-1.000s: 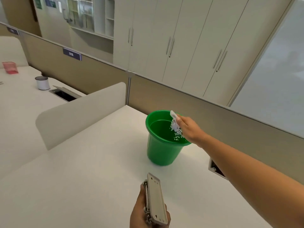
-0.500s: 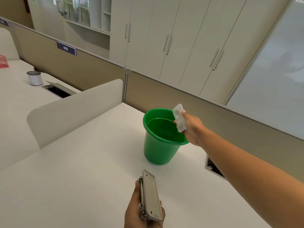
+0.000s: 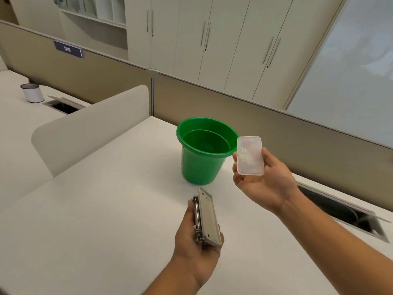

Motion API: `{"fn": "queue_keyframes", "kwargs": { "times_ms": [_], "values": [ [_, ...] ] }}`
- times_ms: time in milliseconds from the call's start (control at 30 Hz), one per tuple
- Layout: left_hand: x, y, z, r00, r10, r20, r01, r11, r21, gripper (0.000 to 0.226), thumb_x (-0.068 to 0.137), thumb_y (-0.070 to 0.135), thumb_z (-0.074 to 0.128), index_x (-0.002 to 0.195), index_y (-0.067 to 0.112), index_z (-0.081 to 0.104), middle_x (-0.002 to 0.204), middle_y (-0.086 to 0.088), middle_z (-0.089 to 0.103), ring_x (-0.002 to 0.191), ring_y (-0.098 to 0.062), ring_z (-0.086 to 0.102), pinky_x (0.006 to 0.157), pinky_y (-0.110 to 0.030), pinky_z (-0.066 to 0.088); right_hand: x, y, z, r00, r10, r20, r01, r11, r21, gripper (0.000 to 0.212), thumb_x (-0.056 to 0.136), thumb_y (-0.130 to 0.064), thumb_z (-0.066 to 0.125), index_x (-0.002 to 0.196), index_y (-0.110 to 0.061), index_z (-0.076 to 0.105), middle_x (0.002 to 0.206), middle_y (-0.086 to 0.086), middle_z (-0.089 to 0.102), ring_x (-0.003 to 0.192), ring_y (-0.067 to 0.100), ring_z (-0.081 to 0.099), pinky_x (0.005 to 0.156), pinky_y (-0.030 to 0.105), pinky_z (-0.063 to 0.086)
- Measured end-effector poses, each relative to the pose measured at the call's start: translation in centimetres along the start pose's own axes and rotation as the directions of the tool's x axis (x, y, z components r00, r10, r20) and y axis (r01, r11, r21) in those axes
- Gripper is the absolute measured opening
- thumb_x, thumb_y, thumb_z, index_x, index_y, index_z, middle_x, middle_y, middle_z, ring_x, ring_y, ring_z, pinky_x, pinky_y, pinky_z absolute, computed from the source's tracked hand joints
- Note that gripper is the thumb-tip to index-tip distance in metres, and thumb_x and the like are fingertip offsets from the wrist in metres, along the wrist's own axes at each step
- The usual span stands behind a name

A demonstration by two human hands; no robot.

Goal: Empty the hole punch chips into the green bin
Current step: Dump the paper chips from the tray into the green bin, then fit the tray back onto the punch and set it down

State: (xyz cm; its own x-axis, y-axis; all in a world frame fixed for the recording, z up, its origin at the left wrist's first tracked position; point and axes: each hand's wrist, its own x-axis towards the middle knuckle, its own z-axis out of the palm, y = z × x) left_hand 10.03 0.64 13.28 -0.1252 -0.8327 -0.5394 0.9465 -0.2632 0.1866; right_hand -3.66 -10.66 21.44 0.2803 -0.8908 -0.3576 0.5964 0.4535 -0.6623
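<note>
Hole punch (image 3: 207, 220) sits in the left hand (image 3: 196, 241), turned on its side w/ the flat beige base plate facing right and up; long axis runs away from the person, far end tipped slightly left toward the green bin (image 3: 204, 152). Metal mechanism shows along its left edge. Left hand is wrapped around the near half, fingers curled under, palm up, forearm coming in from the bottom edge. Right hand (image 3: 261, 186) is held palm up just right of the bin, fingers partly open, gripping a clear plastic chip tray (image 3: 249, 155) betw thumb and fingertips. Tray stands roughly upright, long axis near vertical, upper left corner overlapping the bin's rim in view. Bin stands upright on the white desk (image 3: 95, 220), near the tan partition (image 3: 265, 133); can't tell what's inside it
</note>
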Motion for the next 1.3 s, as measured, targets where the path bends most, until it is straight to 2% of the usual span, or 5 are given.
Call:
{"fn": "queue_keyframes", "kwargs": {
  "times_ms": [233, 367, 700, 1000, 1300],
  "values": [
    [-1.1, -2.4, -0.8, 1.0, 0.014, 0.028, -0.018, 0.989, 0.147, 0.042, 0.088, 0.053, 0.059, 0.096, 0.015, 0.073, 0.056, -0.008, 0.066, 0.042, -0.017, 0.061, 0.041, -0.024, 0.05, -8.4, 7.3, -5.5, 0.996, -0.004, -0.088, -0.009, 0.989, -0.148, 0.044, 0.1, -0.047, 0.038, 0.107, -0.031, 0.078, 0.095, 0.012, 0.079, 0.094, 0.027, 0.055, 0.084, 0.04, 0.053],
    [-1.6, -3.9, -1.4, 0.996, 0.036, 0.076, -0.055, 0.961, 0.272, 0.045, 0.09, 0.052, 0.056, 0.104, 0.013, 0.073, 0.073, -0.016, 0.072, 0.061, -0.027, 0.07, 0.053, -0.032, 0.058, -11.1, 10.5, -7.3, 0.998, -0.003, -0.059, -0.001, 0.997, -0.072, 0.045, 0.103, -0.039, 0.033, 0.127, -0.026, 0.069, 0.12, 0.021, 0.069, 0.106, 0.032, 0.059, 0.103, 0.047, 0.047],
    [-2.8, -7.6, -2.1, 0.98, 0.169, 0.106, -0.193, 0.672, 0.715, 0.048, 0.094, 0.058, 0.045, 0.093, 0.024, 0.079, 0.094, -0.01, 0.08, 0.088, -0.027, 0.076, 0.077, -0.043, 0.059, -14.8, 12.3, -10.4, 0.989, -0.033, -0.146, 0.033, 0.999, -0.005, 0.047, 0.104, -0.035, 0.032, 0.13, -0.017, 0.066, 0.129, 0.016, 0.07, 0.105, 0.026, 0.071, 0.093, 0.04, 0.05],
    [-3.7, -10.0, -2.1, 0.948, 0.228, 0.22, -0.312, 0.545, 0.778, 0.041, 0.095, 0.054, 0.046, 0.085, 0.028, 0.077, 0.074, 0.006, 0.076, 0.065, -0.005, 0.07, 0.052, -0.015, 0.051, -16.3, 12.7, -11.7, 0.986, -0.029, -0.163, 0.032, 0.999, 0.016, 0.047, 0.103, -0.037, 0.036, 0.117, -0.015, 0.074, 0.121, 0.014, 0.074, 0.103, 0.024, 0.072, 0.089, 0.039, 0.052],
    [-4.1, -11.2, -2.5, 0.873, 0.422, 0.243, -0.411, 0.37, 0.833, 0.047, 0.093, 0.055, 0.048, 0.075, 0.019, 0.071, 0.068, 0.001, 0.071, 0.062, -0.011, 0.066, 0.06, -0.032, 0.056, -16.7, 13.5, -11.5, 0.993, -0.025, -0.118, 0.021, 0.999, -0.039, 0.044, 0.094, -0.042, 0.046, 0.119, -0.017, 0.073, 0.126, 0.012, 0.072, 0.109, 0.019, 0.067, 0.104, 0.04, 0.044]
  ]
}}
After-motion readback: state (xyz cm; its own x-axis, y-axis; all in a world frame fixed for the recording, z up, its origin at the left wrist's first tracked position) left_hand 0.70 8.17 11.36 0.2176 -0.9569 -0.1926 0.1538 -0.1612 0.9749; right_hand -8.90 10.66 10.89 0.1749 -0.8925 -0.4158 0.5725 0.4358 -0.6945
